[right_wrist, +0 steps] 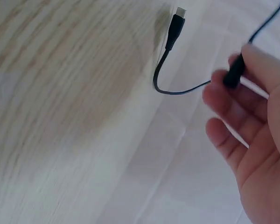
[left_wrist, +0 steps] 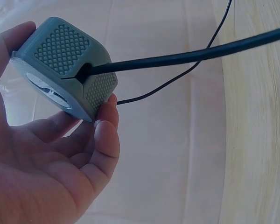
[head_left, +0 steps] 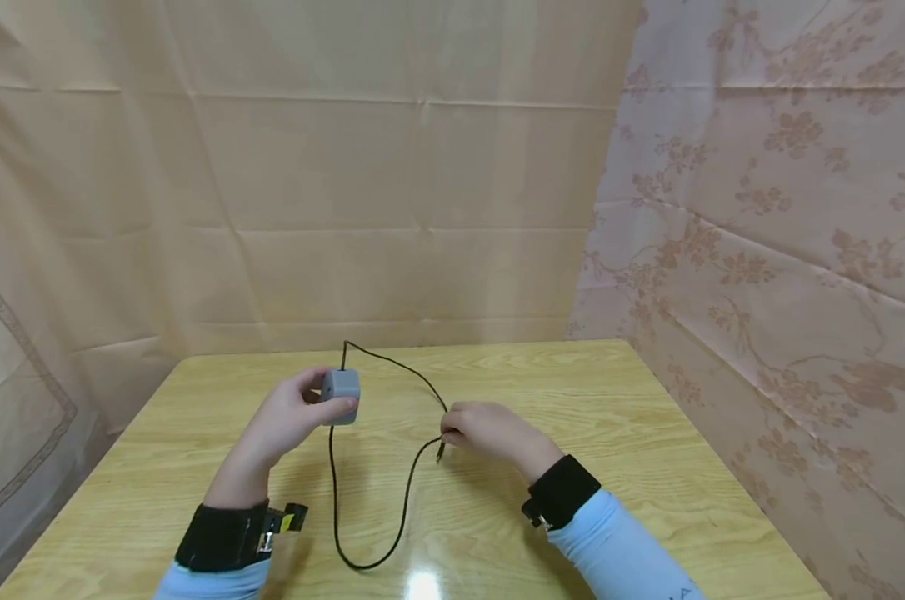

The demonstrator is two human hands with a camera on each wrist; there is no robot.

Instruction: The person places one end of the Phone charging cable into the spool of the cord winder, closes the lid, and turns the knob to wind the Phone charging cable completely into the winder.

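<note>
My left hand (head_left: pixel 282 423) grips a small grey block (head_left: pixel 342 397) between thumb and fingers, above the table. In the left wrist view the grey block (left_wrist: pixel 60 51) shows cross-hatched faces, a round inset on one side and a slot from which a thick black cable (left_wrist: pixel 177 58) comes out. From the block the black cable (head_left: pixel 336 500) runs in a wide loop to my right hand (head_left: pixel 490 431). There my fingertips pinch a black cable connector (right_wrist: pixel 235 72), partly covered by them. The cable's other end, a black plug with a metal tip (right_wrist: pixel 176 29), dangles free beside that hand.
Beneath both hands is a light wood-grain table (head_left: pixel 572 400). A beige curtain (head_left: pixel 392 208) hangs behind its far edge, and a pink floral cloth (head_left: pixel 782 250) along the right side. Black straps (head_left: pixel 563 492) with small cameras sit round both wrists.
</note>
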